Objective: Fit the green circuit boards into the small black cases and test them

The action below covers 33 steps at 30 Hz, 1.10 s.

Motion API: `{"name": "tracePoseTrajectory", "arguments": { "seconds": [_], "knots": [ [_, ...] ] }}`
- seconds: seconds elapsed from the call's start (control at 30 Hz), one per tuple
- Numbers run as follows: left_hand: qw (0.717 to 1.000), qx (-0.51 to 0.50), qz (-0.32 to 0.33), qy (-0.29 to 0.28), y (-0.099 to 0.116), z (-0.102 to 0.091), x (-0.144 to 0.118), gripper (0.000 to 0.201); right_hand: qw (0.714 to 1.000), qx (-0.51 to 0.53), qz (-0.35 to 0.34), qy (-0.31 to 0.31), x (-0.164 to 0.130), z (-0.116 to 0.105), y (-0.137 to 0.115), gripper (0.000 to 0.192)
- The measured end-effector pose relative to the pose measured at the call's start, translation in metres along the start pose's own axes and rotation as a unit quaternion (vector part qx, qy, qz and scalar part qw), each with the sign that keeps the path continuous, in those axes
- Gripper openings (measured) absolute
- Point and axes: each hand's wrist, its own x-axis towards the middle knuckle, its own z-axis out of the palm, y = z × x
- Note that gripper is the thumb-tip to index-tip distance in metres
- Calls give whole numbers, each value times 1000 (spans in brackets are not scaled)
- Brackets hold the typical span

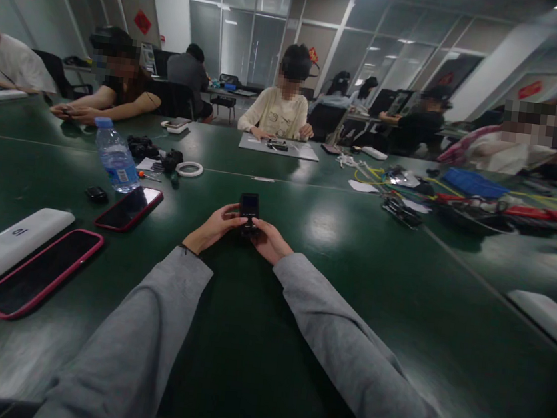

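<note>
Between my two hands, a small black handheld device with a dark screen and buttons (249, 206) is held upright just over the green table. My left hand (217, 226) grips its left side, thumb on the lower front. From the right, my right hand (269, 239) closes on its lower part, thumb by the buttons. Both sets of fingers are partly hidden behind the device. To the left lie a phone in a red case (130, 208) and a small black object (96, 194). A water bottle (118, 158) stands beside them.
The green table (262, 355) spreads all around. A white power bank (16, 239) and a pink-cased phone (42, 273) lie near left. A tape roll (189, 168) sits further back. Cables and a blue tray (476, 183) occupy the far right. Several people sit beyond.
</note>
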Motion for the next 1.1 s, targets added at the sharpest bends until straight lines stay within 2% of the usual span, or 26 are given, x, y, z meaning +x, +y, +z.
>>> {"name": "tracePoseTrajectory", "arguments": {
  "seconds": [0.13,0.63,1.1],
  "knots": [
    [1000,1,2,1,-1,-1,1,58,1000,-12,4,14,-1,1,0,26],
    [1000,3,9,-14,-4,-5,4,58,1000,-4,4,6,1,1,1,26],
    [1000,4,6,-4,-6,-8,6,55,1000,-7,6,5,3,-2,2,27]
  ]
}}
